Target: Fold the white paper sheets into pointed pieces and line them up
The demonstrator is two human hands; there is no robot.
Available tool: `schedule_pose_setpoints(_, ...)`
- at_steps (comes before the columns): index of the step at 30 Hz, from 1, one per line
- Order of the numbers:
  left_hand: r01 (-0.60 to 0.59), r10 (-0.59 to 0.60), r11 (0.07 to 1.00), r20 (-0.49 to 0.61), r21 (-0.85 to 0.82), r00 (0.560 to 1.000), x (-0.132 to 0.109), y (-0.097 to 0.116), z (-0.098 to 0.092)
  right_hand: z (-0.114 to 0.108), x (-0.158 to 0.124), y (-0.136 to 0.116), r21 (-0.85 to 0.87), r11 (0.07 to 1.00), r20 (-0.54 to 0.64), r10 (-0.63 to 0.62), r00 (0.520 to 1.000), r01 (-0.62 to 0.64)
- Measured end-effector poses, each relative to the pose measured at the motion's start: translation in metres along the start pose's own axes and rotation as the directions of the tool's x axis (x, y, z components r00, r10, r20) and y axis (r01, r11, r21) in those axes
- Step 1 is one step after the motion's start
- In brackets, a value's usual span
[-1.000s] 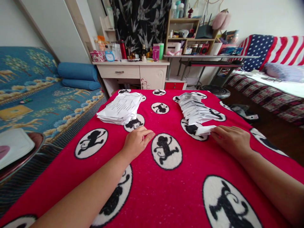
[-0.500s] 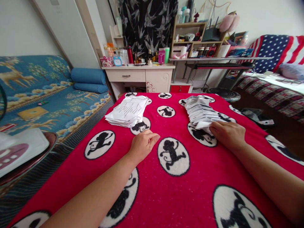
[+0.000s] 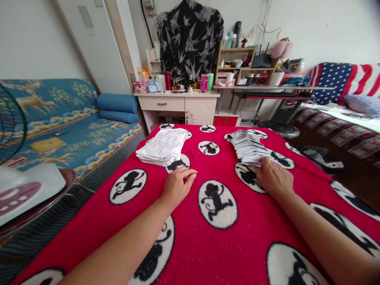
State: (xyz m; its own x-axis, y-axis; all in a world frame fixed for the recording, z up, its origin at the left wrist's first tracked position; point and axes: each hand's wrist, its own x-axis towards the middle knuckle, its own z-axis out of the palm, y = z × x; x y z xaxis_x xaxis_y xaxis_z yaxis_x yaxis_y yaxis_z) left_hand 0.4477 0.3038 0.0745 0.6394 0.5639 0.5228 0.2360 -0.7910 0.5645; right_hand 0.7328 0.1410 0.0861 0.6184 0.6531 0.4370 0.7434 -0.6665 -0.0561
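Note:
My left hand (image 3: 179, 184) hovers over the red blanket, palm inward. Its fingers are loosely bent, thumb and forefinger slightly apart, and I see nothing in them. Beyond it lies a pile of white printed sheets (image 3: 163, 146), stacked unevenly. At the right, a fanned row of folded white papers (image 3: 249, 146) overlaps in a long slanting stack. My right hand (image 3: 276, 178) is at this row's near end, its fingers curled closed at the edge of the nearest paper. The fingertips are partly hidden behind the hand.
A red blanket (image 3: 218, 245) with black monkeys in white ovals covers the table. To the left are a fan base (image 3: 32, 190) and a blue patterned sofa (image 3: 77, 134). A white desk (image 3: 166, 103) with bottles stands behind, and a round black stool (image 3: 276, 128) at back right.
The view has tilted up a little. My left thumb and forefinger have parted slightly. My right hand has shifted left along the near end of the papers, and the raised paper there now lies flatter.

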Motion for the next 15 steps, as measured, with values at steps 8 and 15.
schedule_pose_setpoints(8, 0.293, -0.197, 0.936, -0.401, 0.195, 0.895, 0.06, -0.05, -0.028, -0.015, -0.04, -0.07, 0.064, 0.998, 0.036, -0.019, 0.999, 0.016)
schedule_pose_setpoints(15, 0.521, -0.44, 0.785, -0.292, 0.334, 0.849, 0.071, -0.076, -0.017, -0.01, -0.049, -0.104, 0.121, 0.953, 0.051, -0.286, 0.957, 0.279)
